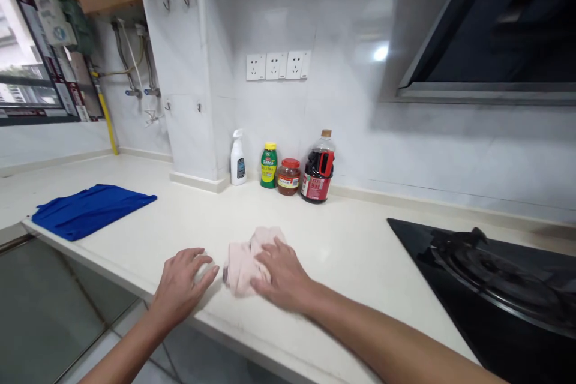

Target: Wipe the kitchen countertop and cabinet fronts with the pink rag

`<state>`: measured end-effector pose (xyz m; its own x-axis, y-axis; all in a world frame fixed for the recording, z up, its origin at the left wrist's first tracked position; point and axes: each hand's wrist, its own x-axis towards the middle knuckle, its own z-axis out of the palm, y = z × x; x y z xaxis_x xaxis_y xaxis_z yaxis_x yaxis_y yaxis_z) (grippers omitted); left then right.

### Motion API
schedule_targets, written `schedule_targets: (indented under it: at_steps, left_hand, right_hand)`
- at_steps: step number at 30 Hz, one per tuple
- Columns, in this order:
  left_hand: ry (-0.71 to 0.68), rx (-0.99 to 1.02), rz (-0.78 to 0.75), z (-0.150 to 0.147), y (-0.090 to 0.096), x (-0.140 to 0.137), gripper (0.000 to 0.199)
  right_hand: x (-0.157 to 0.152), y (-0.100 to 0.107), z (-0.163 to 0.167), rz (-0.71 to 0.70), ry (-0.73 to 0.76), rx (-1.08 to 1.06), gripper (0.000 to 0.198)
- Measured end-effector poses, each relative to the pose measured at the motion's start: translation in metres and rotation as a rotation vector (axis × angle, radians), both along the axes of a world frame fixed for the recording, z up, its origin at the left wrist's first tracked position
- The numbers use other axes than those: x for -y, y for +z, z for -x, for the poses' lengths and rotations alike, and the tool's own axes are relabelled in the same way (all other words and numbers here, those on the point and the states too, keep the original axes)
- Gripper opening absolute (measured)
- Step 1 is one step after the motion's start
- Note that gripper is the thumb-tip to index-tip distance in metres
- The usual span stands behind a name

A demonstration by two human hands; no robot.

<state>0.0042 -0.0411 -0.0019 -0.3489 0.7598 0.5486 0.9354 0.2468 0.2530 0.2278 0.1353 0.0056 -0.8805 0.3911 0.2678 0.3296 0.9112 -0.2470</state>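
Note:
A folded pale pink cloth (240, 265) lies on the cream countertop (342, 264) near its front edge. Pressed over the right part of the cloth, my right hand (283, 273) holds it with the fingers bent onto the fabric. My left hand (184, 276) is just left of the cloth, at the counter's front edge, and does not touch it. Its fingers are curved and the thumb stands apart, with nothing in the grasp.
A blue cloth (92, 210) lies at the left. Along the wall stand a white spray bottle (238, 159), a green bottle (269, 167), a red-lidded jar (288, 177) and a large dark sauce bottle (317, 169). A black gas stove (477, 276) is at the right, below a range hood (495, 42).

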Motion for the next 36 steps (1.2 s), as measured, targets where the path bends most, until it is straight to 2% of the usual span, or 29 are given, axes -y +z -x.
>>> schedule_targets:
  at_steps: [3,5,6,11,13,15,17,19,21,23,27,30,32,36]
  left_hand:
    - [-0.008,0.011,0.025,0.0,0.0,0.0,0.042]
    - [-0.009,0.037,0.035,0.001,0.001,-0.002,0.043]
    - [-0.007,0.053,0.039,0.002,0.001,-0.002,0.044]
    - [0.011,0.083,0.05,0.003,0.004,-0.004,0.045]
    - [0.019,0.083,0.046,0.002,0.005,-0.004,0.044]
    - [0.022,0.089,0.045,0.001,0.006,-0.004,0.044]
    - [0.024,0.1,0.05,0.0,0.007,-0.004,0.044]
    - [0.03,0.111,0.051,0.0,0.007,-0.004,0.044]
    - [0.039,0.121,0.043,0.001,0.007,-0.005,0.045]
    - [0.045,0.127,0.042,0.001,0.007,-0.005,0.045]
    - [0.053,0.109,0.066,0.001,0.008,-0.003,0.046]
    - [0.053,0.08,0.084,0.001,0.008,-0.003,0.046]
    - [0.047,0.063,0.097,0.004,0.008,-0.003,0.047]
    - [0.034,0.056,0.122,0.015,0.002,-0.007,0.047]
  right_hand:
    - [0.009,-0.009,-0.05,-0.031,0.185,-0.06,0.051]
    - [-0.015,-0.007,-0.078,-0.049,0.139,-0.04,0.048]
    - [-0.035,-0.003,-0.088,-0.057,0.052,-0.022,0.047]
    - [-0.152,0.019,-0.12,-0.04,-0.584,0.114,0.052]
    - [-0.182,0.025,-0.123,-0.023,-0.743,0.127,0.055]
    - [-0.195,0.026,-0.12,-0.016,-0.838,0.127,0.058]
    - [-0.19,0.022,-0.111,-0.02,-0.849,0.127,0.058]
    - [-0.169,0.013,-0.099,-0.041,-0.757,0.122,0.055]
    - [-0.133,0.002,-0.092,-0.064,-0.601,0.122,0.05]
    - [-0.087,-0.008,-0.095,-0.094,-0.383,0.08,0.048]
    - [-0.001,-0.013,-0.136,-0.106,0.066,-0.087,0.044]
    - [0.024,-0.008,-0.188,-0.021,0.244,-0.072,0.04]
    - [0.017,-0.006,-0.22,0.002,0.204,-0.076,0.04]
    - [-0.032,-0.002,-0.252,-0.056,-0.123,-0.042,0.03]
